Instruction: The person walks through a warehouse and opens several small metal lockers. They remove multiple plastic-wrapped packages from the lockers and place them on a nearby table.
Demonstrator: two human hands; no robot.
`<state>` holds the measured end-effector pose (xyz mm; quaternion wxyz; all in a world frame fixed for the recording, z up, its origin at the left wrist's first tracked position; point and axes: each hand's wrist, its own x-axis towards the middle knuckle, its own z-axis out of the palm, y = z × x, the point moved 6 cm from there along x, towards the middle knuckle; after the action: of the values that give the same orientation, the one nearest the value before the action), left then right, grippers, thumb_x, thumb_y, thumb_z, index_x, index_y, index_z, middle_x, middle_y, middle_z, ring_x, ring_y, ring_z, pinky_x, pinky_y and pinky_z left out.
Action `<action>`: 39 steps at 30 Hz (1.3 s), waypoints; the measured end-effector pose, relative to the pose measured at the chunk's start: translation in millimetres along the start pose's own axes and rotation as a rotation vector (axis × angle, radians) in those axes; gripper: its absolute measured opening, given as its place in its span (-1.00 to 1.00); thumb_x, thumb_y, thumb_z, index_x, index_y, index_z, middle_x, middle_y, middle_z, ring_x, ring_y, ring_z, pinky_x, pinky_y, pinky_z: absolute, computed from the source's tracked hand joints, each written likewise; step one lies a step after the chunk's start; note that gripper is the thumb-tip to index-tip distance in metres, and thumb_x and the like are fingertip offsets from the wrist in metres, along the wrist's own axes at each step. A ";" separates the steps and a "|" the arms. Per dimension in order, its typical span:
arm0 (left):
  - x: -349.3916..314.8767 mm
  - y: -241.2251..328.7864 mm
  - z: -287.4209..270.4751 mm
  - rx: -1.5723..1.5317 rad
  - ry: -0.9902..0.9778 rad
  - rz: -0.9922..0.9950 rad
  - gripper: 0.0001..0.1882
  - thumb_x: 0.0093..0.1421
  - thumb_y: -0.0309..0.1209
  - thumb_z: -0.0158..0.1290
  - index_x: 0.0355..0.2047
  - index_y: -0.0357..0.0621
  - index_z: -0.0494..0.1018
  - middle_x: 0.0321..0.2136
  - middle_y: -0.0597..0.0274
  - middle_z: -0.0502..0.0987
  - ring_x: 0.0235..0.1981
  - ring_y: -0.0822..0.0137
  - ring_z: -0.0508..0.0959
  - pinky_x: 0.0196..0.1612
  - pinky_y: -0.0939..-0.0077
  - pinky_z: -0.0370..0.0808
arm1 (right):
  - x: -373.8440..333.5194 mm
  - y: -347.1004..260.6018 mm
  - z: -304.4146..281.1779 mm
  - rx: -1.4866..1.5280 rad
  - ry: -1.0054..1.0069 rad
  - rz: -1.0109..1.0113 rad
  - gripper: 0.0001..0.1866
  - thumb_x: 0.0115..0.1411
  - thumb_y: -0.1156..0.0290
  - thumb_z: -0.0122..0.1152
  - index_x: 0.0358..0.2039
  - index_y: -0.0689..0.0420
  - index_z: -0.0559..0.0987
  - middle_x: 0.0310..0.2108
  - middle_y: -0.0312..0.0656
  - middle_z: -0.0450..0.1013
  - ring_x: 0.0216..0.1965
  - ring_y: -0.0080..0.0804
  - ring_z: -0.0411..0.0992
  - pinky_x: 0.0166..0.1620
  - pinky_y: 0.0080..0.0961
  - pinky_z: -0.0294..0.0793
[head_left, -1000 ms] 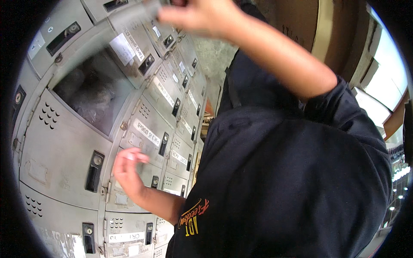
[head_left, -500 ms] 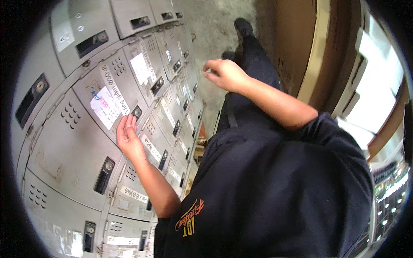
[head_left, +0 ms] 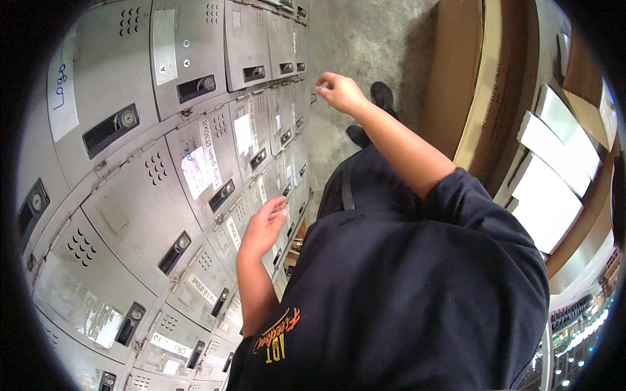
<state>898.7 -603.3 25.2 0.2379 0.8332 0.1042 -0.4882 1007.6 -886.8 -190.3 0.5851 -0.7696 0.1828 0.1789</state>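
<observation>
My left hand [head_left: 265, 229] is beside the grey metal lockers [head_left: 145, 195], its fingers stretched out and nothing visible in them. It overlaps the small doors in the picture; I cannot tell whether it touches them. Above and to its left is a locker door with a printed label strip [head_left: 207, 146], a white paper with handwriting [head_left: 201, 173] and a black recessed lock handle [head_left: 222, 195]. My right hand [head_left: 341, 94] is held out over the concrete floor, apart from the lockers. Its fingers are curled together, and whatever they may hold is too small to make out.
The locker bank runs along my left, with several doors, vents and lock handles. On my right stands a large brown cardboard box [head_left: 453, 85], with white sheets [head_left: 546, 202] farther right. Concrete floor [head_left: 365, 39] lies between, and my dark shoes [head_left: 383, 98] stand on it.
My left hand has moved right, away from the handle of the labelled locker door. My right hand stays raised with curled fingers. The lockers and box have shifted in view.
</observation>
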 end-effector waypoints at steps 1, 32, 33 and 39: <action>-2.7 4.0 6.4 -0.073 0.007 0.035 -0.59 0.41 -0.34 0.09 0.21 -0.19 0.43 0.05 0.08 0.59 0.06 0.29 0.56 0.18 0.41 0.44 | 13.3 -9.5 5.6 0.015 -0.012 -0.019 -0.62 0.21 0.19 0.27 0.01 0.05 0.61 -0.11 0.04 0.62 -0.03 0.01 0.57 0.05 -0.14 0.53; 156.5 -56.9 65.3 -0.253 -0.224 -0.028 -0.63 0.45 -0.39 0.01 0.20 -0.27 0.40 0.05 0.03 0.59 0.05 0.31 0.58 0.16 0.42 0.46 | 86.7 5.7 -38.4 0.342 0.507 -0.464 -0.59 -0.04 0.35 0.23 -0.12 0.17 0.63 -0.45 -0.13 0.42 -0.42 -0.31 0.41 -0.30 -0.36 0.46; 162.3 -51.4 69.1 -0.246 -0.242 -0.022 -0.63 0.44 -0.40 0.01 0.20 -0.28 0.40 0.05 0.03 0.58 0.05 0.30 0.58 0.17 0.41 0.45 | 89.6 11.1 -41.9 0.340 0.500 -0.464 -0.57 -0.04 0.40 0.23 -0.08 0.12 0.62 -0.45 -0.20 0.36 -0.45 -0.42 0.35 -0.34 -0.44 0.40; 222.7 -5.4 36.0 -0.380 0.055 0.264 -0.49 0.43 -0.43 -0.02 0.34 -0.23 0.19 0.21 -0.11 0.41 0.00 0.10 0.61 0.00 0.27 0.59 | 109.2 20.8 -80.6 0.259 0.756 -0.583 -0.77 0.05 0.34 0.24 -0.31 0.21 0.61 -0.52 -0.20 0.35 -0.43 -0.42 0.35 -0.34 -0.42 0.35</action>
<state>980.8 -629.6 -183.4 0.4496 0.7929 0.0908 -0.4012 1097.3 -977.6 -240.9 0.5942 -0.7208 0.1802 -0.3081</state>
